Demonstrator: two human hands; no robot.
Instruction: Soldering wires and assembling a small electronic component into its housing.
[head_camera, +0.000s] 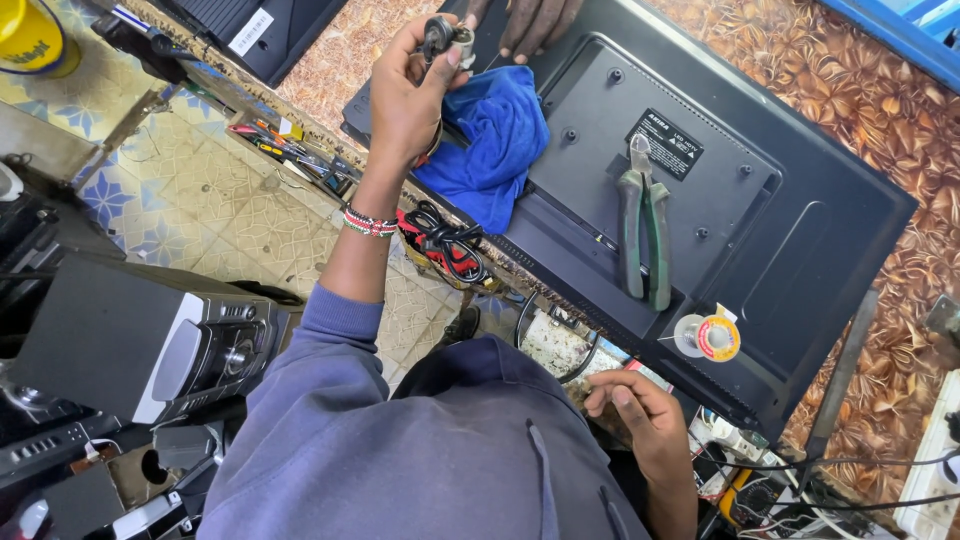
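The left hand (405, 95) is raised over the upturned television (700, 215) and grips a small black-and-silver plug (445, 38) between thumb and fingers. The blue cloth (495, 140) lies just beside it on the television's rear panel. The right hand (645, 415) holds nothing, its fingers loosely curled near the solder spool (715, 337), below the green-handled pliers (642, 235). Another person's hand (535, 22) rests on the panel's far edge.

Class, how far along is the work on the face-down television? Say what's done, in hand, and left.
Done: the television lies face down, with pliers and a solder spool laid on it. In hand: the left hand holds up a small black connector; the right hand rests by the bench edge. Left: the back cover looks screwed on.
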